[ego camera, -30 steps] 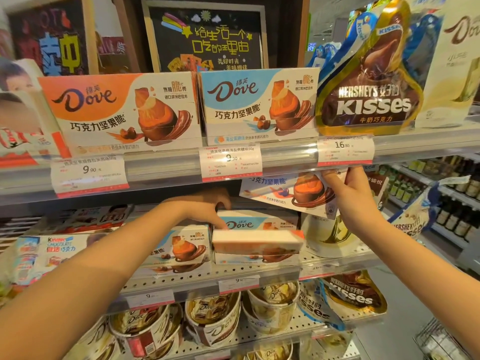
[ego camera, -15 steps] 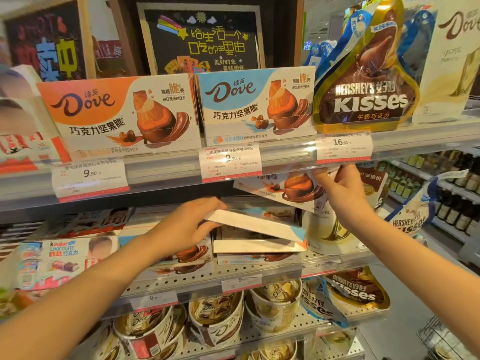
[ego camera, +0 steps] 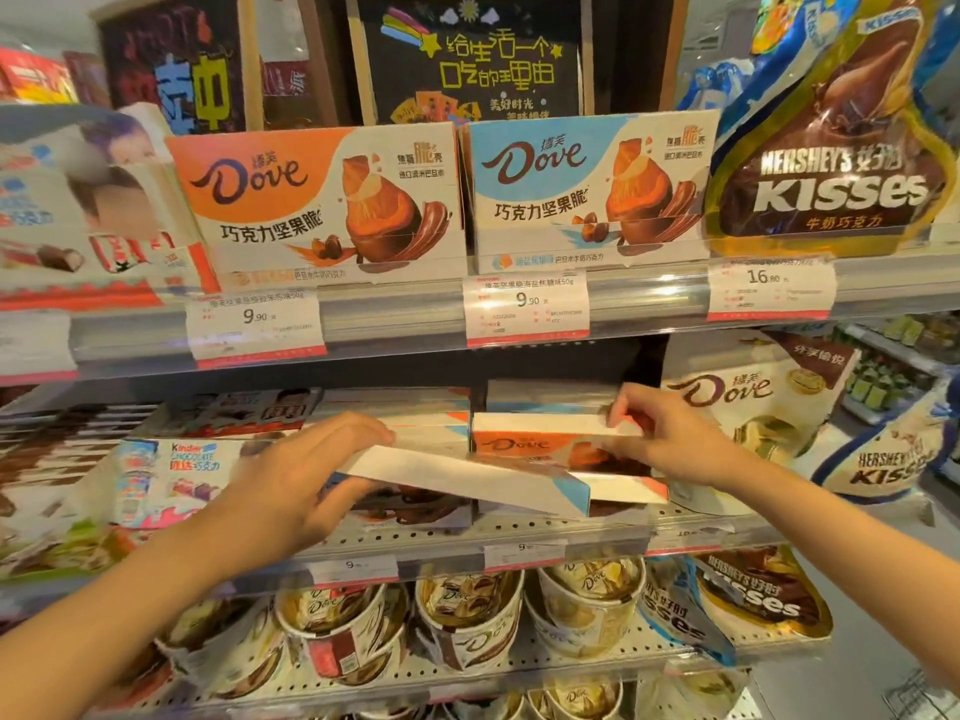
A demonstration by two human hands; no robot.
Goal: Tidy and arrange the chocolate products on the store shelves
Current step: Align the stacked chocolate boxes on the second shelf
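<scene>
While left hand (ego camera: 306, 475) grips a blue-cornered Dove box (ego camera: 467, 478) tilted off the middle shelf (ego camera: 519, 532), right hand (ego camera: 670, 444) pinches the orange Dove box (ego camera: 535, 444) just behind it. Risk, as I judge it: the tilted box slides from the loose grip or knocks the neighbouring box forward.

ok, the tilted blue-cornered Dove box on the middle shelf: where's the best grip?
Likely its left end, from the open aisle side, thumb under and fingers over. The blue-cornered Dove box is flat, thin and tilted, left end raised; the left hand holds it there. The right hand and orange Dove box crowd its right end.
</scene>
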